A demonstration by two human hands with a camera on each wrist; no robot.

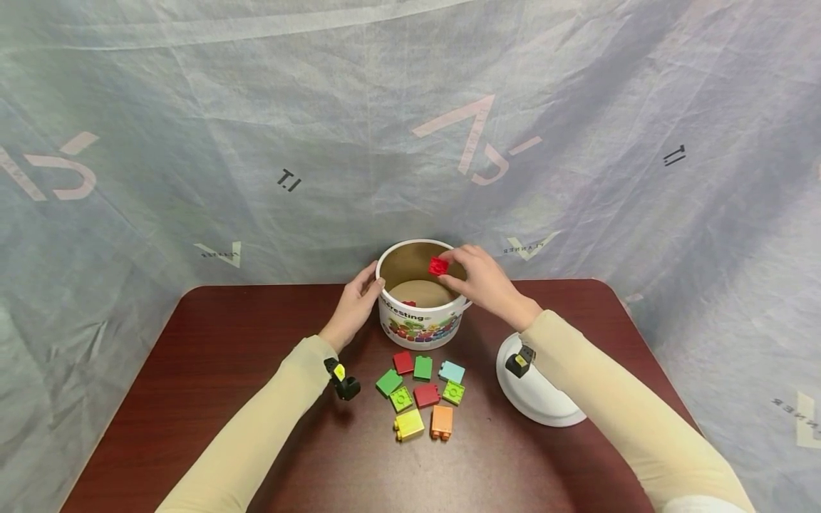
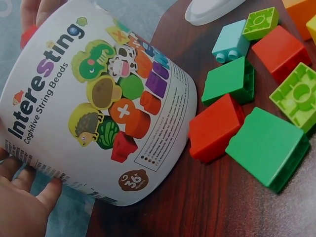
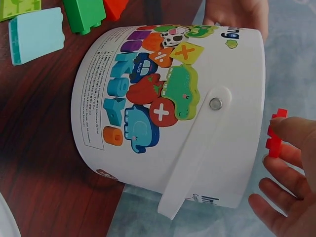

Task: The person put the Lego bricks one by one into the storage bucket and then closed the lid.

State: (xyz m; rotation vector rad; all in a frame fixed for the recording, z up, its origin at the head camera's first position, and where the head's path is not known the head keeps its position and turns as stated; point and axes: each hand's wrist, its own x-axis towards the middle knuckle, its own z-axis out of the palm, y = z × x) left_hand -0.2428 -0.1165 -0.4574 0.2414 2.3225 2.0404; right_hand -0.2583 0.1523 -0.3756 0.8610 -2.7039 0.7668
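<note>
A white bucket (image 1: 420, 331) with printed pictures stands near the back of the table. My left hand (image 1: 355, 303) holds its left side, thumb and fingertips at the rim; in the left wrist view the fingers (image 2: 49, 197) lie against the outer wall. My right hand (image 1: 484, 281) pinches a small red toy brick (image 1: 438, 266) between thumb and fingers, over the right part of the bucket's opening. Studs on that red brick (image 3: 276, 133) show in the right wrist view. Inside the bucket, a bit of another red piece (image 1: 408, 304) shows behind the front wall.
Several loose bricks lie in front of the bucket, among them a green brick (image 1: 422, 368), a light blue brick (image 1: 452, 371), a yellow brick (image 1: 409, 425) and an orange brick (image 1: 442, 422). A white lid (image 1: 535, 399) lies right, partly under my right forearm. The bucket's handle (image 3: 190, 163) hangs down.
</note>
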